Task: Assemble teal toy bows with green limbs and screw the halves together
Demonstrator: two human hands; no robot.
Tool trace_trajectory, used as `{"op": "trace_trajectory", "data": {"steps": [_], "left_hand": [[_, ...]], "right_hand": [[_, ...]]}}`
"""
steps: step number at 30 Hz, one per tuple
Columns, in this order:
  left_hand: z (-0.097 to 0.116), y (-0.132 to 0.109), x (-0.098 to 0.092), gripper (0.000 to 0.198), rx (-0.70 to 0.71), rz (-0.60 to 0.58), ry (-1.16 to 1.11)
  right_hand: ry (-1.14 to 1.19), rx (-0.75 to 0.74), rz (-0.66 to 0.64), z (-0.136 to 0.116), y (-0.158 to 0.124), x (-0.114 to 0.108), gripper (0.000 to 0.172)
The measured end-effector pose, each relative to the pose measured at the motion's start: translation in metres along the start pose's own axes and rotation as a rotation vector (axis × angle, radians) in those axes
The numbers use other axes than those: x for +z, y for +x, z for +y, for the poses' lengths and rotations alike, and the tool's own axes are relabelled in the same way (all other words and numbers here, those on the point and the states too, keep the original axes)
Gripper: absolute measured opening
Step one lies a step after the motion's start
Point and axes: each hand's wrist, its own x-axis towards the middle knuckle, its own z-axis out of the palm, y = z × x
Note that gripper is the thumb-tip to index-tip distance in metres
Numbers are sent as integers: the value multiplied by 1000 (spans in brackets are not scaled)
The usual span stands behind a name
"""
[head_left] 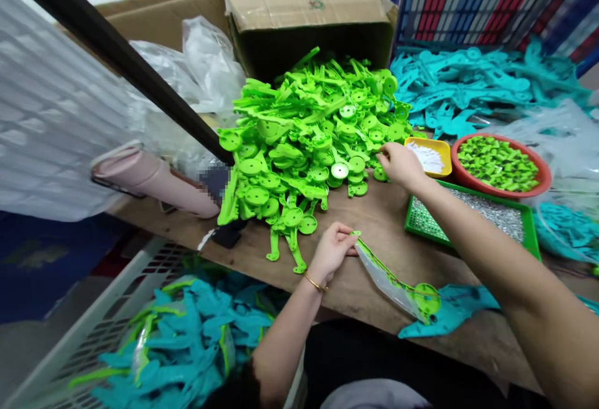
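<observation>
My left hand [331, 248] is closed on one end of a long green plastic part in a clear bag [393, 278], which lies across the wooden table [374, 222]. A teal plastic part [452, 312] lies under its far end. My right hand [397, 163] reaches forward with fingers pinched at the edge of a big heap of green plastic parts [304, 141]; what it grips, if anything, is too small to name.
A yellow tray [428, 156] with white bits, a red bowl [500, 166] of small green pieces and a green tray [472, 212] of tiny metal parts sit at right. Teal parts [468, 88] pile behind. A tipped cardboard box [309, 16] stands at back. A white basket [154, 334] of teal parts is below left.
</observation>
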Motion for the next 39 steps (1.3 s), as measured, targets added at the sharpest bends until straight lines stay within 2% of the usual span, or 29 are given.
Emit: {"op": "trace_trajectory", "data": {"steps": [3,6,10,13,16,19,21,23,24,26,28,31,34,36,39], "left_hand": [[-2,0,-1,49,12,-8,-3],[-2,-1,-2,48,16,-20,-6],[-2,-1,-3,47,14,-31,-14],[-3,1,-3,48,13,-37,-19],[-3,2,-3,48,14,-36,-18],[-4,2,-2,45,20,-27,-13],[-5,2,-2,42,27,-21,-16],[-5,2,-1,39,32,-17,-23],[-5,2,0,37,32,-15,-26],[-4,2,1,35,32,-15,-31],[-3,2,1,33,30,-12,-32],[-3,1,2,31,31,-2,-25],[-4,2,2,30,32,2,-18],[-4,2,3,31,29,-1,-16],[-3,1,3,31,39,-4,-11]], "right_hand": [[-38,23,60,-16,36,14,37],[-78,64,110,-29,49,13,37],[-55,38,198,-36,49,-11,36],[218,-80,336,-39,50,-34,31],[461,-152,418,-43,48,-60,25],[562,-143,513,-49,30,-94,21],[624,-136,570,-52,3,-118,18],[617,-148,539,-52,-34,-134,14],[530,-134,480,-52,-54,-136,14],[371,-48,301,-47,-91,-129,12],[358,-18,174,-38,-121,-105,16],[429,-12,145,-21,-150,-55,27],[334,-94,9,-3,-173,-12,35],[191,-129,-55,4,-189,5,40],[10,-70,-76,5,-211,12,48]]}}
